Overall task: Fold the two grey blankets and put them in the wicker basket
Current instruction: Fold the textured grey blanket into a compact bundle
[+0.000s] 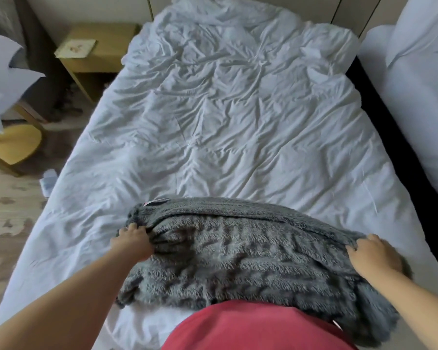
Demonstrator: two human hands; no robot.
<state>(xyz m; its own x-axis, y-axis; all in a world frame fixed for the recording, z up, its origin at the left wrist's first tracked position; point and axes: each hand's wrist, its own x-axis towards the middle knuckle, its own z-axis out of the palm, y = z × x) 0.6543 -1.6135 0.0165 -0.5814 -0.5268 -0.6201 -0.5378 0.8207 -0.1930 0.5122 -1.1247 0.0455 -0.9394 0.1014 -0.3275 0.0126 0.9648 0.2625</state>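
A fluffy grey blanket point(238, 258) lies folded into a wide band across the near end of the bed point(225, 122), right in front of me. My left hand point(134, 239) grips its left end, fingers curled into the pile. My right hand point(372, 255) grips its right end with the fingers over the upper edge. A small pink label point(152, 202) sticks out at the blanket's far left corner. I see only one grey blanket, and no wicker basket is in view.
The bed carries a crumpled white duvet. A wooden bedside table point(96, 51) stands at the upper left, a wooden chair point(13, 145) at the left. A second white bed point(415, 97) lies to the right, across a dark gap. Patterned carpet point(8, 223) covers the floor.
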